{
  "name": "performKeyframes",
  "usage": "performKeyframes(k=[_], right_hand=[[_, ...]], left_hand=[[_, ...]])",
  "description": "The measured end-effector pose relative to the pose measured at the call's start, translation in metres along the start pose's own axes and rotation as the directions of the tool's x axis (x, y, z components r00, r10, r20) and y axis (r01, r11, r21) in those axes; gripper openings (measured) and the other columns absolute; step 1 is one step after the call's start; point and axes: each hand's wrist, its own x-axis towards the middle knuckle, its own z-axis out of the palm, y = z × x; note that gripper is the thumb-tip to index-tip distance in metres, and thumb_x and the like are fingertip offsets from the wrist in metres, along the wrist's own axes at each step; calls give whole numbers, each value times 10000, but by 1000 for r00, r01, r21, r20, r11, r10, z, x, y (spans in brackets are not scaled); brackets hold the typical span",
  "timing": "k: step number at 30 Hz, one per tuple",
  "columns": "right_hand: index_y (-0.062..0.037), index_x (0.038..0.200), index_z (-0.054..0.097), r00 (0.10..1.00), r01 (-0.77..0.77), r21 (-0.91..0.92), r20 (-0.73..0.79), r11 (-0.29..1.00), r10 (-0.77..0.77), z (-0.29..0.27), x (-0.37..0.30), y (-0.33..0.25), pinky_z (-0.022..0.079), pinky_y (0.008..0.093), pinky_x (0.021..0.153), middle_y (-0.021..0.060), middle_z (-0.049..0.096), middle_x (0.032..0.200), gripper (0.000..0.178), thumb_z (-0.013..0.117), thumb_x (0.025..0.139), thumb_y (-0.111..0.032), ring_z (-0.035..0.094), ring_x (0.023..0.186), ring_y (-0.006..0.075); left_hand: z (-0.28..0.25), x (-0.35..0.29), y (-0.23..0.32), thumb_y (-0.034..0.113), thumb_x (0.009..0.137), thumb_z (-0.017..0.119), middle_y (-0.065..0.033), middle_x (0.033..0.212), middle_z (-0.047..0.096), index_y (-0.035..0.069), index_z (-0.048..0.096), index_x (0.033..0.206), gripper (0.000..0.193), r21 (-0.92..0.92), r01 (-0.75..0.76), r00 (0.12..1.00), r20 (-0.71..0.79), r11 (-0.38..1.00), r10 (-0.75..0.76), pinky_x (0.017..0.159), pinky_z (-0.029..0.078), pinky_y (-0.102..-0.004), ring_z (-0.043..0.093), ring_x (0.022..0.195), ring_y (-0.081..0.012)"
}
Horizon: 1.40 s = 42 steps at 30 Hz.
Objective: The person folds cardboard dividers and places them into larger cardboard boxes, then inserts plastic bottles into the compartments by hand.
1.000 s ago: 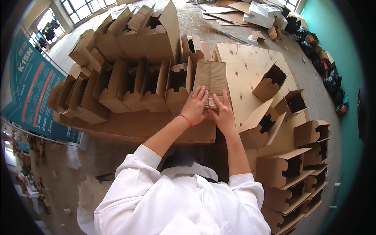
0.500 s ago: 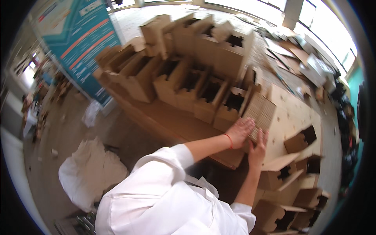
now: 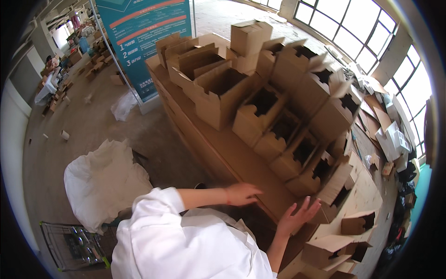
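My left hand (image 3: pixel 243 193) hangs over the near edge of the long brown cardboard-topped table (image 3: pixel 223 144), with its fingers loosely stretched out and nothing in them. Further right, my right hand (image 3: pixel 299 216) has its fingers spread, close beside a cardboard box (image 3: pixel 331 197) at the end of the front row. Whether its fingertips touch that box I cannot tell. Several open-topped cardboard boxes with notched rims stand in a row, among them a middle box (image 3: pixel 260 107) and a wider box (image 3: pixel 220 95) to the left. Taller boxes (image 3: pixel 320 104) are behind them.
More cardboard boxes (image 3: pixel 330 251) lie on a pale wooden board (image 3: pixel 367 200) at right. A teal banner stand (image 3: pixel 153 46) rises beyond the table's left end. White cloth covers a seat (image 3: pixel 104 181) at my left, near a wire cart (image 3: pixel 76 246). Scrap cardboard lies by the windows.
The view has turned left. Both hands have come off the end box; my left hand has drawn back to the table's near edge, and my right hand has opened beside the box.
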Motion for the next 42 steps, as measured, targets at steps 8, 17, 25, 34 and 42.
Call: performKeyframes(k=[8, 17, 25, 34, 42], right_hand=[[-38, 1238, 564, 970, -9, 424, 222, 906, -95, 124, 18, -152, 282, 518, 1096, 175, 376, 1468, 382, 552, 857, -14, 309, 1369, 412], [-21, 1157, 590, 876, 65, 592, 352, 804, -330, 185, 34, -249, 350, 489, 1056, 178, 441, 1414, 344, 588, 814, 1, 392, 1307, 400], [-29, 1139, 615, 812, 10, 748, 381, 663, -442, 239, 31, -291, 492, 408, 886, 167, 580, 1241, 297, 584, 843, -10, 580, 1085, 353], [-23, 1128, 633, 886, -1, 836, 255, 549, -387, 241, 100, -429, 513, 366, 853, 171, 617, 1170, 311, 562, 833, 47, 624, 1014, 313], [-51, 1230, 575, 959, 244, 416, 33, 876, -283, 291, 188, -550, 342, 482, 1052, 179, 495, 1356, 400, 647, 846, -134, 451, 1254, 388]], left_hand=[[-128, -136, -122, 237, 924, 580, -154, 1141, 646, 70, 599, 1228, 347, -56, 405, 816, -427, 912, -389, 898, 496, -379, 634, 1039, -291], [-196, -133, -151, 235, 906, 588, -171, 1052, 673, 63, 616, 1202, 344, -77, 388, 784, -496, 918, -373, 850, 506, -390, 636, 997, -325], [-248, -158, -162, 164, 887, 599, -161, 965, 657, 30, 623, 1112, 263, -90, 364, 540, -791, 927, -289, 807, 509, -377, 645, 900, -309], [-415, -171, -237, 87, 863, 600, -151, 1114, 585, 35, 562, 1165, 309, 58, 364, 444, -888, 930, -119, 885, 473, -380, 583, 1023, -310], [-530, -132, -324, 264, 846, 659, -144, 1407, 455, 73, 517, 1311, 523, 488, 178, 775, -605, 855, 184, 1138, 266, -437, 404, 1324, -288]])
